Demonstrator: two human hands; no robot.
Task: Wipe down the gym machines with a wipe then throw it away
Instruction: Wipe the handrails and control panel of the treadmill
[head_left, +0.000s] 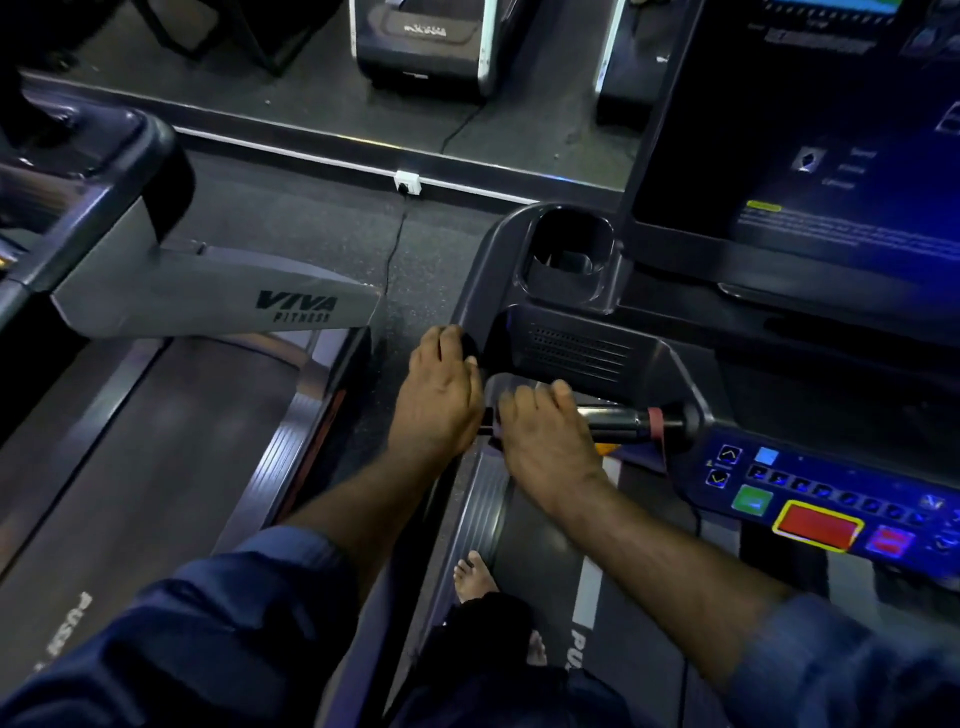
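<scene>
Feet are standing on near treadmill belt: two, bare. Hands: two. Left hand is curling over handrail end; right hand is clasping grip bar. No wipe is showing; cannot tell whether a palm is hiding it. Judgement: wiping goes best sliding cloth along the bar's full length under steady pressure. Farther: one cup holder, one screen, one second treadmill at left, two machine bases.

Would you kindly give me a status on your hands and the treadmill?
Left hand on treadmill console corner, grip unclear. Right hand curled round the handlebar. Wipe not visible. Red band further along bar.
</scene>
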